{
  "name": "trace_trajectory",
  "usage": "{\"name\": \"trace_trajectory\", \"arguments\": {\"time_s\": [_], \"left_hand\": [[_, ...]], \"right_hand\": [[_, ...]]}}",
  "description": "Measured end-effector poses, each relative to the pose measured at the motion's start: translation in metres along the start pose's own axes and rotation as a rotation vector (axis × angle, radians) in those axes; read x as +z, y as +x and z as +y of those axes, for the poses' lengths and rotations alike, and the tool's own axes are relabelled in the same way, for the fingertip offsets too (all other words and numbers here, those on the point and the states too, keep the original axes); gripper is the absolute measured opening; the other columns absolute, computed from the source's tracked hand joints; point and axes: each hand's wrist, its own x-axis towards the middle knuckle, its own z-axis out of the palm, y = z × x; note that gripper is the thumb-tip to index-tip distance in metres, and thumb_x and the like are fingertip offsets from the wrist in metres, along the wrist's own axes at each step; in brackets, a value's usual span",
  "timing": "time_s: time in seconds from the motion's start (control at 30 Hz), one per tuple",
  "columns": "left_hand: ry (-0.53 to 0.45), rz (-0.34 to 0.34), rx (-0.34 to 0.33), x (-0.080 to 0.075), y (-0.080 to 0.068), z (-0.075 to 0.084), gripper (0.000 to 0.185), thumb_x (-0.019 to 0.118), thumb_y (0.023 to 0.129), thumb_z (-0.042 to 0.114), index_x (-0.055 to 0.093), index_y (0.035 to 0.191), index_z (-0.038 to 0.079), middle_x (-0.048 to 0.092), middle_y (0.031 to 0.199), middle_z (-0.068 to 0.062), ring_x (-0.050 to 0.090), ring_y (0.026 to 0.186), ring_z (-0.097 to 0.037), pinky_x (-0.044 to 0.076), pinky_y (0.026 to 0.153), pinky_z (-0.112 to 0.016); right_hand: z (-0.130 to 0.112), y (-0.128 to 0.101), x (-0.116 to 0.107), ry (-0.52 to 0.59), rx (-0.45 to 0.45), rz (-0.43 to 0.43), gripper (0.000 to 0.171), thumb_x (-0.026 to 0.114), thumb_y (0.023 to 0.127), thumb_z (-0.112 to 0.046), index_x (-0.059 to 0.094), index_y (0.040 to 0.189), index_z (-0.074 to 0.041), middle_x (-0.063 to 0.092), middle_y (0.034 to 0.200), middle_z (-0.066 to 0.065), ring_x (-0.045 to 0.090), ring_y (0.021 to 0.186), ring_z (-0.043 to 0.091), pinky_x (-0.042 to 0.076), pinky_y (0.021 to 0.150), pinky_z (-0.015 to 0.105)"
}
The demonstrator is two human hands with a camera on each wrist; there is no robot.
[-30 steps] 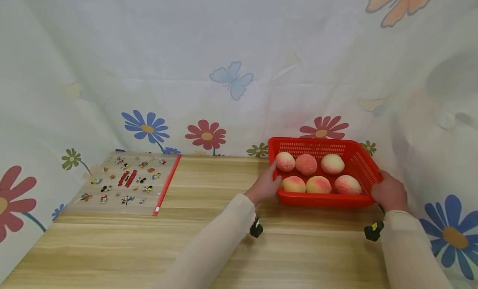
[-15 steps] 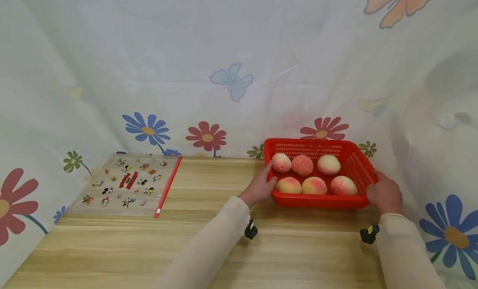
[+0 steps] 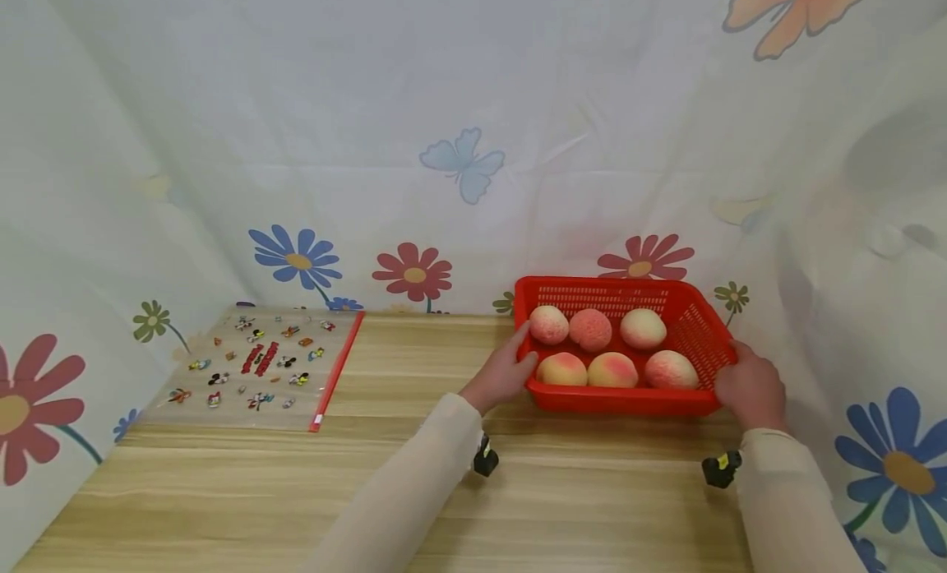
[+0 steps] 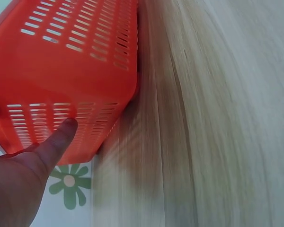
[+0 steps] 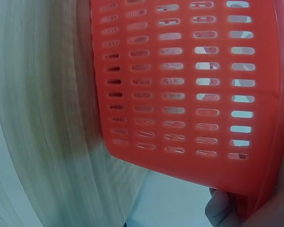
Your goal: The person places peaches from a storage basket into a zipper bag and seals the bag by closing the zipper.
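Head view: my left hand (image 3: pixel 499 377) pinches the left end of a red basket (image 3: pixel 621 402), and my right hand (image 3: pixel 753 385) grips its right end near the front corner. The basket is at the back right of the wooden table (image 3: pixel 592 491), near the flowered cloth (image 3: pixel 333 104). Six peaches (image 3: pixel 612 370) sit inside (three behind, three in front). On the left wrist view, one digit (image 4: pixel 61 137) stretches along the slotted outer wall; on the right, my fingers (image 5: pixel 220 209) are mostly hidden, so I cannot tell whether they are spread. A clear zip bag (image 3: pixel 255 367) lies well apart, to the left.
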Motion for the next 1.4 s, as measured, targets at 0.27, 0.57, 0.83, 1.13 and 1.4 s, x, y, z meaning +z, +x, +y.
{"name": "trace_trajectory", "arguments": {"time_s": [0.27,0.57,0.83,1.13,1.4], "left_hand": [[-0.036,0.018,-0.034,-0.007,-0.005,-0.005,0.064,0.046,0.1,0.036,0.017,0.156,0.026,0.032,0.157,-0.007,0.049,0.122,-0.023,0.042,0.11,-0.044],[-0.085,0.025,-0.082,-0.014,-0.009,-0.016,0.062,0.049,0.099,0.041,0.018,0.153,0.041,0.034,0.156,-0.002,0.052,0.119,-0.023,0.049,0.102,-0.043],[-0.101,0.026,-0.101,-0.024,-0.012,-0.022,0.064,0.051,0.097,0.043,0.02,0.154,0.039,0.034,0.156,-0.001,0.049,0.126,-0.026,0.049,0.101,-0.045],[-0.105,0.028,-0.104,-0.036,-0.016,-0.03,0.065,0.052,0.095,0.049,0.02,0.152,0.045,0.034,0.156,0.003,0.048,0.13,-0.025,0.051,0.099,-0.043],[-0.124,0.034,-0.107,-0.048,-0.021,-0.038,0.064,0.052,0.096,0.048,0.021,0.152,0.044,0.032,0.157,0.003,0.044,0.133,-0.026,0.052,0.097,-0.044]], "right_hand": [[-0.006,-0.005,0.005,-0.013,-0.034,0.03,0.064,0.035,0.089,-0.01,0.022,0.15,0.006,0.047,0.13,0.037,0.049,0.095,0.041,0.047,0.084,0.055],[-0.012,-0.01,0.015,0.004,-0.033,0.077,0.062,0.035,0.089,-0.008,0.025,0.149,0.006,0.048,0.129,0.037,0.05,0.095,0.042,0.047,0.086,0.057],[-0.018,-0.014,0.019,0.023,-0.03,0.067,0.062,0.035,0.09,-0.008,0.023,0.15,0.003,0.046,0.132,0.036,0.048,0.1,0.043,0.044,0.092,0.06],[-0.027,-0.019,0.024,0.014,-0.103,0.091,0.06,0.035,0.091,-0.009,0.026,0.149,0.005,0.047,0.131,0.037,0.049,0.097,0.043,0.047,0.086,0.057],[-0.034,-0.025,0.033,0.015,-0.174,0.137,0.056,0.034,0.09,-0.007,0.035,0.144,0.009,0.049,0.133,0.036,0.053,0.104,0.046,0.047,0.092,0.059]]}}
